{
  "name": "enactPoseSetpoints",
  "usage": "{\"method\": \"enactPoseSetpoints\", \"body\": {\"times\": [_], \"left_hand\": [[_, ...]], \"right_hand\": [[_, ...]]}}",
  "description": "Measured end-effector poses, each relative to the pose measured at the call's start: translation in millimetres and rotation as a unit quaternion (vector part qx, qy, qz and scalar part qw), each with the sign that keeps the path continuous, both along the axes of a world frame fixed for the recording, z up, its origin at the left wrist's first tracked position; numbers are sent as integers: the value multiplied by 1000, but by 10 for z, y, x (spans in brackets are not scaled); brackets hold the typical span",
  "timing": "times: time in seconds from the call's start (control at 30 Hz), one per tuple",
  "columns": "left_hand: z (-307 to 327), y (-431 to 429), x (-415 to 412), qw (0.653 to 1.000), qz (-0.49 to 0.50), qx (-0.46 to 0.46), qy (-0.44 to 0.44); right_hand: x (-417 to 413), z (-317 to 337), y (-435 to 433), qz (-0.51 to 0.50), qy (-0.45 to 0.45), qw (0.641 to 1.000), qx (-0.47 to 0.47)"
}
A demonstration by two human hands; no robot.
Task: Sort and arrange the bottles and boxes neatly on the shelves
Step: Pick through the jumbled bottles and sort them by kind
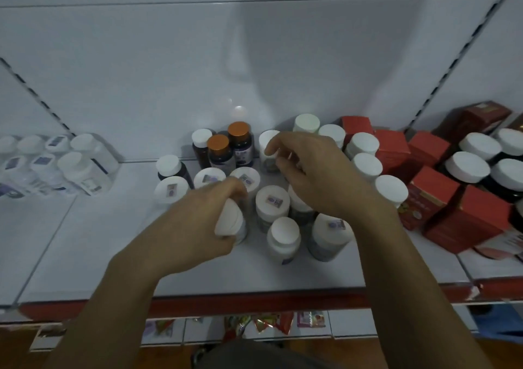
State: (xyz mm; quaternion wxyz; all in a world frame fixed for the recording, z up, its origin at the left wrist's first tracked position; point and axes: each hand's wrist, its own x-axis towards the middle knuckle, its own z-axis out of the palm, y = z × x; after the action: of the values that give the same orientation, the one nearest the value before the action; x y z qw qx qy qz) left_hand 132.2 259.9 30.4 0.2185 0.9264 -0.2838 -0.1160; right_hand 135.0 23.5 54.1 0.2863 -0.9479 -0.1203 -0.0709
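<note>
On the shelf, left hand grips a white-capped bottle, I'd say to line it up with the cluster; right hand hovers loosely curled, empty.

Left hand grips a bottle, fingers curled. Right hand hovers palm-down, fingers loosely bent.

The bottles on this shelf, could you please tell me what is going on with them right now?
A person is sorting bottles on the white shelf. Their left grip holds a white-capped bottle at the front of the cluster. Their right grip hovers with curled fingers over the bottles further back; whether it holds anything is unclear. Two orange-capped bottles stand at the back, and red boxes sit to the right.
</note>
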Motion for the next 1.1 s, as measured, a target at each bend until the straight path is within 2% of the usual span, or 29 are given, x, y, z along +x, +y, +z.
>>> {"method": "enactPoseSetpoints", "body": {"times": [0.13, 0.23, 0.3, 0.37, 0.47, 0.63, 0.73, 0.9, 0.97, 1.1], "left_hand": [[-180, 21, 59, 999, -28, 20, -41], [-133, 37, 118, 997, -34, -12, -65], [-67, 13, 158, 994, -23, -31, -98], [-13, -21, 195, 991, -9, -66, -115], [40, -85, 226, 986, -16, -106, -126], [121, -123, 353, 983, -35, -121, -130], [216, -16, 453, 980, -26, -146, -135], [328, 422, 505, 963, 41, -255, -73], [310, 664, 507, 962, 48, -258, -72], [201, 1212, 551, 965, 69, -246, -64]], "right_hand": [[-302, 88, -114, 61, 48, 996, -47], [-454, 52, -72, 94, 95, 973, -187], [-486, -1, -19, 83, 69, 960, -257], [-472, -15, 8, 80, 46, 958, -272], [-432, 40, -24, 94, 55, 970, -219], [-248, 353, -48, 27, 29, 999, 21], [-13, 466, 103, -6, 14, 990, 140], [370, 559, 632, -47, -4, 957, 287], [500, 572, 920, -28, 13, 959, 281], [716, 504, 1530, 14, 39, 977, 208]]}}
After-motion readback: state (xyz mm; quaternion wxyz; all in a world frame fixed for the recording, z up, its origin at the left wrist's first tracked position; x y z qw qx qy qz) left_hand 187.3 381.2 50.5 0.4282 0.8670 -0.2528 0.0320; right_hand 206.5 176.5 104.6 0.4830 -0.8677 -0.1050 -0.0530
